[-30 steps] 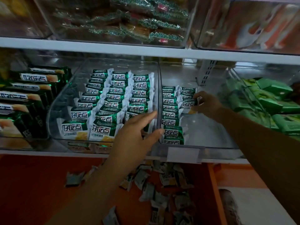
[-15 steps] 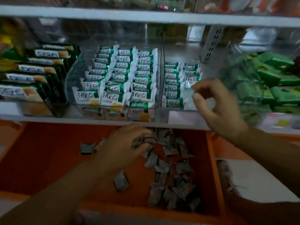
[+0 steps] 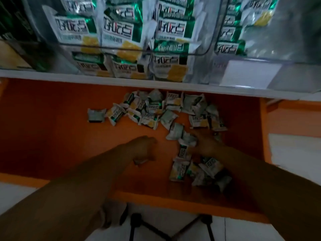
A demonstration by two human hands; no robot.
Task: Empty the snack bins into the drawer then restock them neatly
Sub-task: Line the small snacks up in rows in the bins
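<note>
So both hands are reaching down into the orange drawer (image 3: 52, 129) under the white shelf (image 3: 86, 76). The left hand (image 3: 145, 150) is hovering over bare drawer floor with its fingers curled under. A pale bit of packet (image 3: 140, 161) is poking out beneath them, so it looks like it's gripping one. The right hand (image 3: 207, 145) is pushing in among the loose packets (image 3: 152, 110), right up against a crumpled one. It's dark and smeary there, and I honestly can't tell whether those fingers are pinching anything or just lying flat. The loose packets are lying in a messy scatter across the back and right side of the drawer, some face up, some flipped. Up on the shelf, the left bin (image 3: 111, 48) is sitting packed with green-and-white packs in tidy rows. The right bin (image 3: 286, 40) just beside it is holding a few packs on its left side, with a blank white label card (image 3: 250, 73) on its front. Black stand legs (image 3: 139, 226) are showing on the floor by the drawer's front edge.
</note>
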